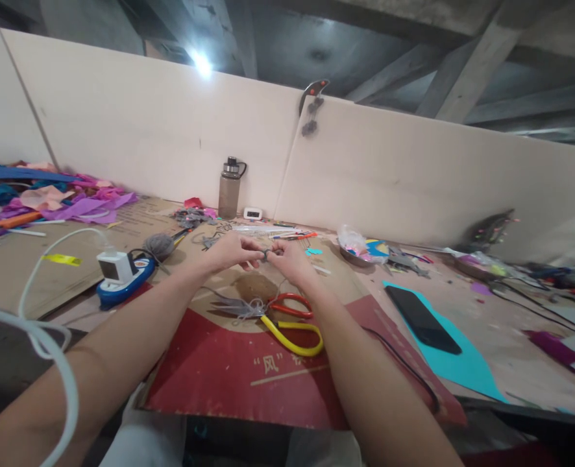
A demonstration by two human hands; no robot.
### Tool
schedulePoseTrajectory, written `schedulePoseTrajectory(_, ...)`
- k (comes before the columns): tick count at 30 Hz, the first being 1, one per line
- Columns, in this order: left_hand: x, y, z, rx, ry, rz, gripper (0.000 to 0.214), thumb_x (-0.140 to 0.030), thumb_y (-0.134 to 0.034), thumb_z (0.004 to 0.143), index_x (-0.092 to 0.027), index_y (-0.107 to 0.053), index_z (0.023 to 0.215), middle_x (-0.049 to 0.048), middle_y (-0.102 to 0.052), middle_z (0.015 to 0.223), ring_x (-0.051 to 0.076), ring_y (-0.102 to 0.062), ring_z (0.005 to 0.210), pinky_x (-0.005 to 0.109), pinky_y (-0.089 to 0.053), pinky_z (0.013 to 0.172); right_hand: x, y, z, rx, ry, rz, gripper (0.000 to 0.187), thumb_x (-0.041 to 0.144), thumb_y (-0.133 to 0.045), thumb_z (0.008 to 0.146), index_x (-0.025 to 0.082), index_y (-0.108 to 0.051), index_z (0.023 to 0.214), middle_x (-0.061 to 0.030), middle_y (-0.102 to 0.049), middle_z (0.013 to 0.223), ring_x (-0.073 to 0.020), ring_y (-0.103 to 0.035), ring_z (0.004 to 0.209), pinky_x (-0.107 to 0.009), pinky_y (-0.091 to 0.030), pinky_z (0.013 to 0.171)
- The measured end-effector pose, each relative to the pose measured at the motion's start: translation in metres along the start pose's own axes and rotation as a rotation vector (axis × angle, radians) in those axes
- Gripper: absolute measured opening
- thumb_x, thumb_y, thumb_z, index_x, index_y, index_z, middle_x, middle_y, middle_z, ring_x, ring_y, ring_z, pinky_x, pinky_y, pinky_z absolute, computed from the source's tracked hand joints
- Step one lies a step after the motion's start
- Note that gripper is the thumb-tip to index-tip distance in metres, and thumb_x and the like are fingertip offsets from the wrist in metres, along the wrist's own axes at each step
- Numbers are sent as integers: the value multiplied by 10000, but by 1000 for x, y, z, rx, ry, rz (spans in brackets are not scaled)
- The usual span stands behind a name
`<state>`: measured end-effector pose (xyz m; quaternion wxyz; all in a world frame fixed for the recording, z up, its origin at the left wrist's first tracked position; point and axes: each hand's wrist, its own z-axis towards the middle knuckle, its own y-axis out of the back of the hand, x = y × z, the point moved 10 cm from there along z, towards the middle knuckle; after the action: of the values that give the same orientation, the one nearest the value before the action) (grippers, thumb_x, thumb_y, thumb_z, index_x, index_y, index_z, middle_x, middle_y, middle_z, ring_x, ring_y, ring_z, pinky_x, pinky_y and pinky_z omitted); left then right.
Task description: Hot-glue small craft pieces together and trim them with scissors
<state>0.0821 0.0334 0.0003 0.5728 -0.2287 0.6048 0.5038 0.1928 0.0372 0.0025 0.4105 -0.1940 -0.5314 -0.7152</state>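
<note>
My left hand (233, 251) and my right hand (290, 261) meet over the cardboard, fingertips pinched together. Between them is a small bit of grey yarn (266, 255), its exact shape too small to make out. Just below lie scissors (268, 318) with one red and one yellow handle, blades pointing left. A tangle of thin pale thread (255, 307) rests on the blades. To the left of my left hand sits a grey yarn ball (159, 246).
Red-printed cardboard (209, 376) covers the near table. At left stand a white charger (116, 266) on a blue power strip (126, 285) and a loose white cable. A bottle (229, 188) stands by the partition. A phone (421, 318) lies on turquoise sheet at right, near a bowl (358, 258).
</note>
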Motion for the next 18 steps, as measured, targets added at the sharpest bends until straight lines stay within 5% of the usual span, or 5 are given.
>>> schedulePoseTrajectory(6,3,6,5,-92,-4,98,97,-205,-639,676,-109,-653,683,52,-645,555,111,-588,469,211,-481,484,11,-4,-2,-52,54,-96,107,278,-523,710,176,-551,731,51,-473,554,-97,-412,520,-231,-287,534)
schedulePoseTrajectory(10,4,32,4,-295,-34,114,22,-154,-612,652,-132,-609,653,24,-616,517,102,-560,438,196,-448,454,16,-2,-3,-88,86,22,231,295,-517,746,176,-516,944,59,-485,595,-112,-459,557,-230,-328,559)
schedulePoseTrajectory(18,11,69,0,-515,-102,-137,103,-230,-629,670,-130,-604,677,6,-590,510,56,-464,384,168,-344,400,32,-10,-10,-19,206,34,204,287,-417,836,183,-575,759,19,-538,668,-121,-478,661,-238,-350,649)
